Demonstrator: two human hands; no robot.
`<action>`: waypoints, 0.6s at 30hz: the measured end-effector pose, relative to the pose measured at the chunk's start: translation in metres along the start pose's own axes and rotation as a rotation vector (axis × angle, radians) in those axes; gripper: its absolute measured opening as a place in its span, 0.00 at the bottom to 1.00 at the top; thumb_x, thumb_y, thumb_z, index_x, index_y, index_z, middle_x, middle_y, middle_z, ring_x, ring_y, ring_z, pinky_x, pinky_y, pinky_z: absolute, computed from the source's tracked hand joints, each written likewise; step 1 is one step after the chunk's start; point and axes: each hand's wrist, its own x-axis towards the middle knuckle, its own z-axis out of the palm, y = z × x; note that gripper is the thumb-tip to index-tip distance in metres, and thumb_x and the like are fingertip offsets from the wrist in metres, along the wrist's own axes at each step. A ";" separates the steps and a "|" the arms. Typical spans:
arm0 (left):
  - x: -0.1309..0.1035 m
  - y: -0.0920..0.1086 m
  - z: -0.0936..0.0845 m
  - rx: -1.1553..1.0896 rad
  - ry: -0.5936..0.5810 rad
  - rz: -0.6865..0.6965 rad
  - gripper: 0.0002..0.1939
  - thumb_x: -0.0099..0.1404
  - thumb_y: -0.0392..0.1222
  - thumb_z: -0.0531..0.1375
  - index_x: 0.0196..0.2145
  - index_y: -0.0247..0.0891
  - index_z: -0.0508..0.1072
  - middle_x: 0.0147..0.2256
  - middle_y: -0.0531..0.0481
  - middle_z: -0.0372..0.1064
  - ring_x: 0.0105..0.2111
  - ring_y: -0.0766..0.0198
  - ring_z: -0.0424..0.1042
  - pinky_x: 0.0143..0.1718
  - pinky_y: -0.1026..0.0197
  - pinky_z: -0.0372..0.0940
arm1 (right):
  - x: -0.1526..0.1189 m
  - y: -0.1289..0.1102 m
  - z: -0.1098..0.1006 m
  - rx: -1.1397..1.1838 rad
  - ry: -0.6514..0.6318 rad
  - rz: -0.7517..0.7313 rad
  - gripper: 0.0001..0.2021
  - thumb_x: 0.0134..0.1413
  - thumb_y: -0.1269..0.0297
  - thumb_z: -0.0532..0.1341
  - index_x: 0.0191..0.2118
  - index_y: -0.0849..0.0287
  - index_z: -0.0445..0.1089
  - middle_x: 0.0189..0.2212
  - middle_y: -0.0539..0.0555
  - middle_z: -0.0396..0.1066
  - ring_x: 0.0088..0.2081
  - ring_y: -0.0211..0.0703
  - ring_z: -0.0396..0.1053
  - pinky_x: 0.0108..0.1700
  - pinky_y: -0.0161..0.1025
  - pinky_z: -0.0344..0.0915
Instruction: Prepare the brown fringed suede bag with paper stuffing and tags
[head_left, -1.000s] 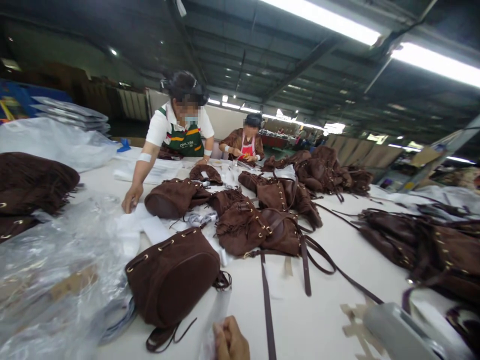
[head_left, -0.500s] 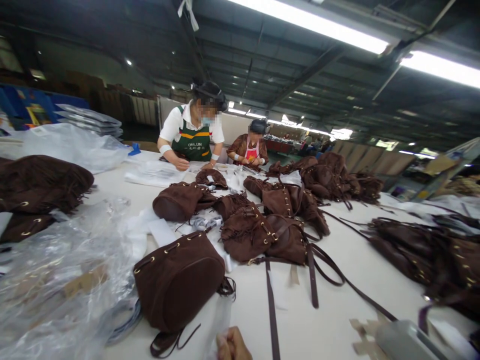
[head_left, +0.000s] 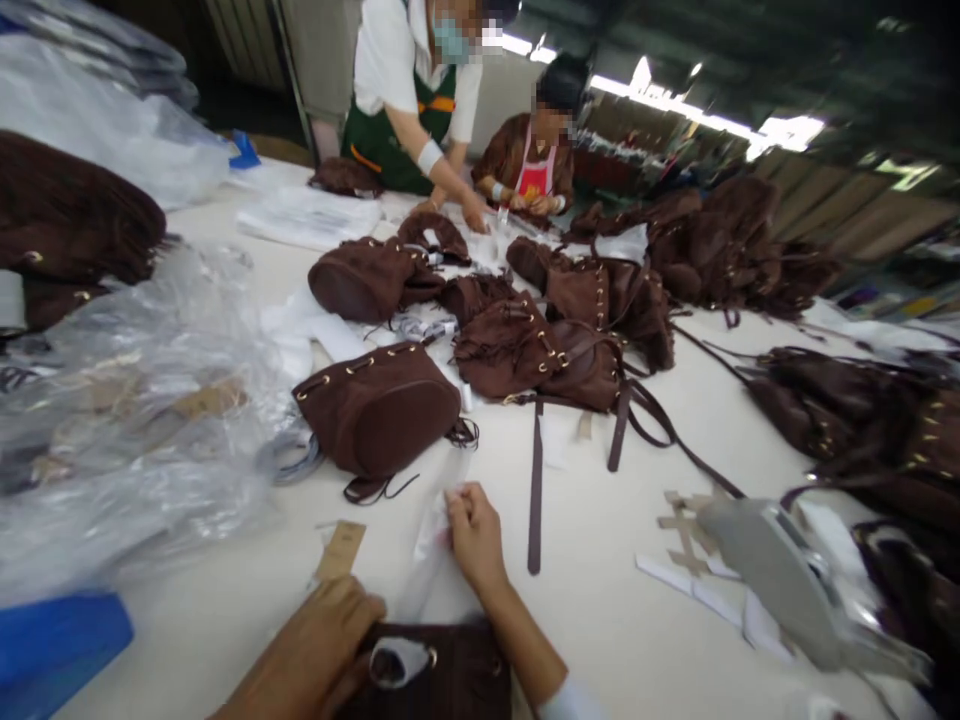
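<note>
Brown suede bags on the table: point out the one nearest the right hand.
The bag under the right hand, at the near edge, partly cut off; the others lie farther up the table.

A white paper strip (head_left: 431,540) stretches from a brown suede bag (head_left: 442,680).

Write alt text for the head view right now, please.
The right hand pinches a strip of white paper while the left hand presses a dark brown bag at the table's near edge. Brown suede bucket bags cover the white table; two co-workers work opposite.
</note>
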 end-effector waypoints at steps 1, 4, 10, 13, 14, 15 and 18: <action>-0.001 -0.004 0.005 -0.026 0.010 -0.029 0.16 0.64 0.36 0.58 0.50 0.43 0.71 0.48 0.44 0.72 0.51 0.54 0.71 0.53 0.51 0.67 | 0.000 0.000 -0.001 0.016 -0.014 0.013 0.12 0.61 0.52 0.55 0.33 0.54 0.61 0.18 0.41 0.57 0.21 0.36 0.56 0.26 0.34 0.54; 0.000 -0.010 0.010 -0.025 0.050 -0.048 0.24 0.65 0.40 0.58 0.59 0.42 0.64 0.58 0.42 0.67 0.58 0.53 0.66 0.59 0.51 0.65 | -0.002 0.003 -0.002 0.097 -0.057 0.051 0.11 0.60 0.53 0.57 0.33 0.54 0.61 0.18 0.40 0.56 0.21 0.35 0.56 0.25 0.33 0.54; 0.012 0.010 -0.001 0.089 -0.088 -0.020 0.19 0.64 0.34 0.53 0.52 0.37 0.71 0.50 0.39 0.72 0.52 0.47 0.70 0.55 0.42 0.65 | -0.007 -0.005 -0.008 0.131 -0.064 -0.007 0.09 0.61 0.55 0.57 0.36 0.54 0.61 0.21 0.42 0.61 0.22 0.35 0.61 0.26 0.33 0.59; 0.013 0.020 -0.007 0.102 -0.175 -0.034 0.14 0.61 0.31 0.53 0.43 0.38 0.73 0.45 0.41 0.72 0.47 0.47 0.71 0.50 0.42 0.66 | -0.012 -0.015 -0.011 0.143 -0.079 -0.061 0.08 0.63 0.57 0.56 0.37 0.54 0.61 0.23 0.44 0.67 0.22 0.35 0.66 0.27 0.33 0.61; 0.013 0.023 -0.009 0.107 -0.195 -0.042 0.13 0.60 0.31 0.53 0.41 0.38 0.72 0.45 0.41 0.72 0.47 0.48 0.70 0.50 0.43 0.66 | -0.014 -0.019 -0.012 0.141 -0.078 -0.075 0.07 0.63 0.57 0.55 0.37 0.54 0.61 0.23 0.44 0.68 0.23 0.36 0.67 0.27 0.33 0.62; 0.012 0.026 -0.011 0.113 -0.211 -0.053 0.13 0.60 0.31 0.53 0.41 0.39 0.72 0.45 0.41 0.71 0.47 0.48 0.70 0.50 0.43 0.66 | -0.016 -0.022 -0.013 0.140 -0.076 -0.087 0.07 0.64 0.57 0.55 0.37 0.54 0.61 0.23 0.44 0.69 0.22 0.36 0.68 0.27 0.33 0.62; 0.009 0.033 -0.013 0.123 -0.287 -0.094 0.12 0.61 0.32 0.55 0.41 0.39 0.72 0.44 0.41 0.72 0.45 0.48 0.71 0.46 0.45 0.67 | -0.018 -0.029 -0.014 0.237 -0.126 -0.067 0.08 0.63 0.56 0.56 0.37 0.54 0.61 0.22 0.44 0.69 0.21 0.36 0.68 0.25 0.33 0.61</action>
